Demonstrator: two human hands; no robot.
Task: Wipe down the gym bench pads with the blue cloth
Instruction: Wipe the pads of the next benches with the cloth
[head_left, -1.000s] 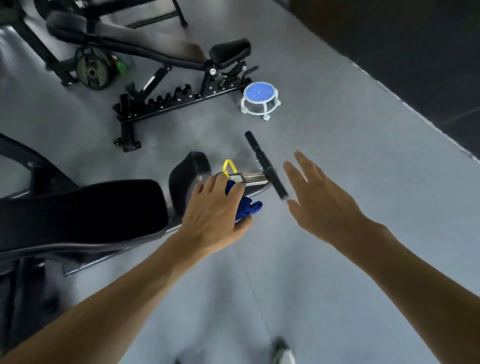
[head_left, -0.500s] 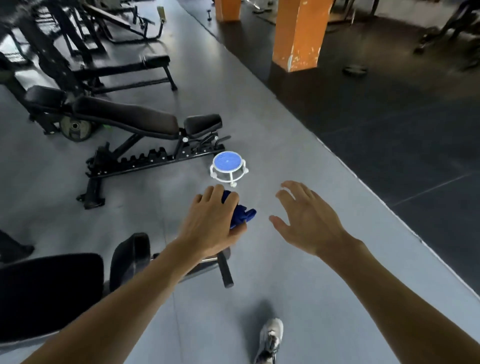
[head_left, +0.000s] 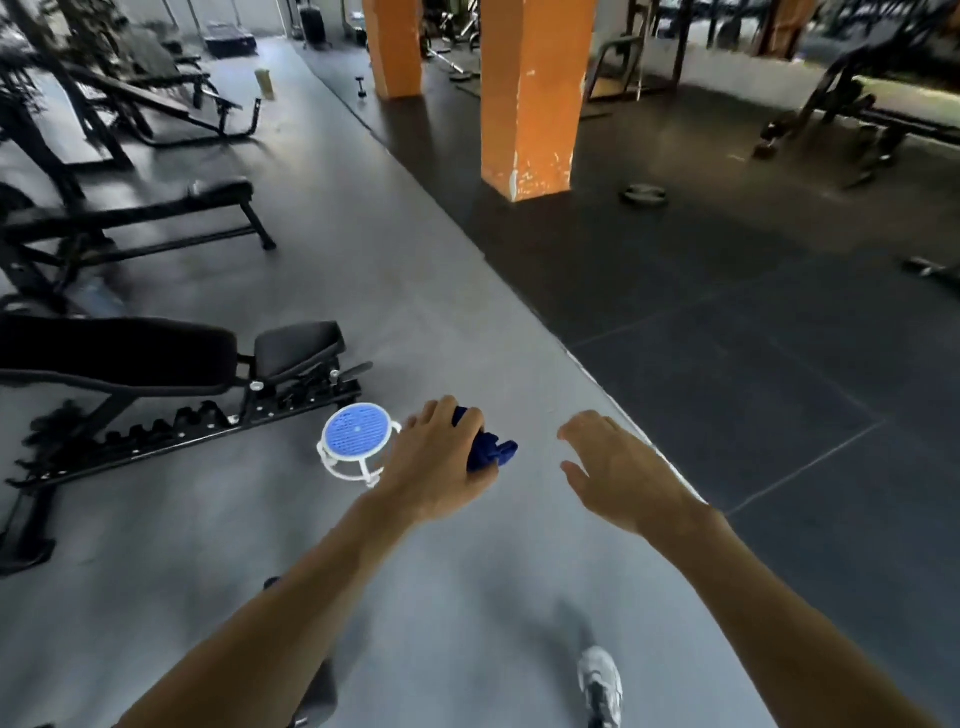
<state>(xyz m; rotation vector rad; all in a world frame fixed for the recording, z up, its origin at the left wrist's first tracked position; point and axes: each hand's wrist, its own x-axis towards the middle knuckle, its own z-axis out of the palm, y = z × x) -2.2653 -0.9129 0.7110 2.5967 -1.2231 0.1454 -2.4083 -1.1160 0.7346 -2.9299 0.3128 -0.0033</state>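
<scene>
My left hand (head_left: 441, 462) is closed around a bunched blue cloth (head_left: 488, 449), held in the air above the grey floor. My right hand (head_left: 618, 467) hangs beside it, empty, fingers loosely spread. An adjustable bench stands to the left, with a long black back pad (head_left: 119, 353) and a small black seat pad (head_left: 298, 345) on a black frame. A flat bench (head_left: 130, 210) stands farther back on the left. Neither hand touches a bench.
A small white stool with a blue round top (head_left: 356, 434) stands on the floor just left of my left hand. Orange pillars (head_left: 530, 98) rise ahead at the edge of dark mats. A weight plate (head_left: 643, 195) lies beyond. My shoe (head_left: 600, 683) shows below.
The view has risen and moved forward: the bench that was under my left hand has dropped out of view. The far bench and stool are closer. My left hand keeps the cloth.
</scene>
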